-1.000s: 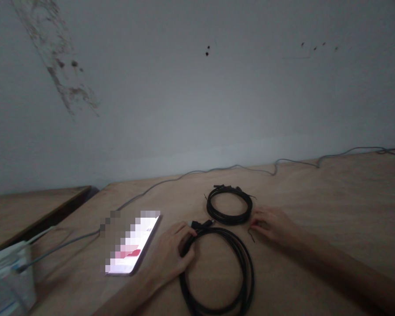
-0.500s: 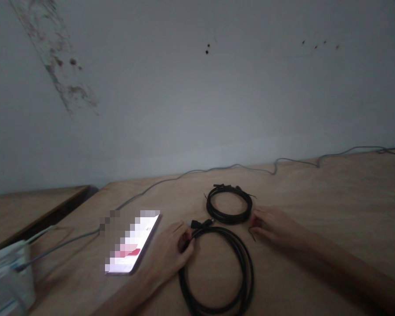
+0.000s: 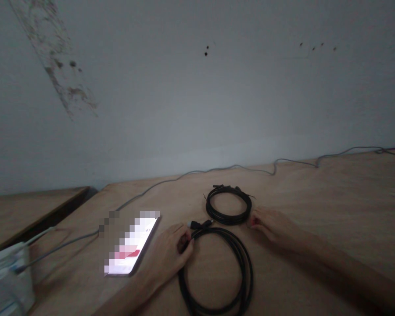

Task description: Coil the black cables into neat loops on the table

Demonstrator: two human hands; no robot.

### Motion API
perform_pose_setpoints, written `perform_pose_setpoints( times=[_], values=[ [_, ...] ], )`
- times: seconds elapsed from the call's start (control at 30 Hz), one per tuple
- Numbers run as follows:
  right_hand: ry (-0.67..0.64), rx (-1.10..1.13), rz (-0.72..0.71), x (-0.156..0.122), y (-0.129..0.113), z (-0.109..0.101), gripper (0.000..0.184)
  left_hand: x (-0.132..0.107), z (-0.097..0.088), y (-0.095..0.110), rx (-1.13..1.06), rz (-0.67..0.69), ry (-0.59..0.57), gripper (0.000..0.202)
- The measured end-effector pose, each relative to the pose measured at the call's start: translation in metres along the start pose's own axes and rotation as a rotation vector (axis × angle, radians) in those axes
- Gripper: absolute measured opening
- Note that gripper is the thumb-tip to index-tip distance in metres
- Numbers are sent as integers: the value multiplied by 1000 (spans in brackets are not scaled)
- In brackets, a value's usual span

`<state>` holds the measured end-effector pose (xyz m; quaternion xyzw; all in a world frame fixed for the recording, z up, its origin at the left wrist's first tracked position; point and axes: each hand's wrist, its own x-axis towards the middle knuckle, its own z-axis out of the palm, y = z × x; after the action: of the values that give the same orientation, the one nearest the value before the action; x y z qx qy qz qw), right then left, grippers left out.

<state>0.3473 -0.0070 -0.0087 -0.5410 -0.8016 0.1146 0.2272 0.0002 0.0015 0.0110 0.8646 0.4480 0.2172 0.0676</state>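
Observation:
The front coil of black cable lies on the wooden table, with dark plugs at its far side. My left hand is closed round the left part of this coil, its fingers curled and the thumb below. Behind it sits a second, smaller black cable coil, with thin tie ends sticking out at both sides. Close by the right edge of that coil, my right hand is pinched on a thin dark twist tie, now mostly hidden by the fingertips.
A phone with a lit screen lies left of my left hand. At the lower left stands a white box with a grey cable running from it along the wall. A dark gap separates two table tops.
My right hand's fingers have closed in slightly, and the tie end that hung below them hardly shows now. My left hand stays on the front coil.

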Motion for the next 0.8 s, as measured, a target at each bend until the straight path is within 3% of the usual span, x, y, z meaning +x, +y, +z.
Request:
perform_pose_setpoints(
  times=[0.3,0.5,0.67,0.8],
  values=[
    [18,96,-44,-5,2,3,13,0,1,0,18,6,1,16],
    [51,176,-73,-4,0,2,15,0,-1,3,78,-60,3,22],
    [101,285,-11,-4,-6,0,12,0,-3,5,127,-163,-58,33],
    [151,311,35,-3,-10,-4,16,1,-3,3,116,-136,-96,27]
  ],
)
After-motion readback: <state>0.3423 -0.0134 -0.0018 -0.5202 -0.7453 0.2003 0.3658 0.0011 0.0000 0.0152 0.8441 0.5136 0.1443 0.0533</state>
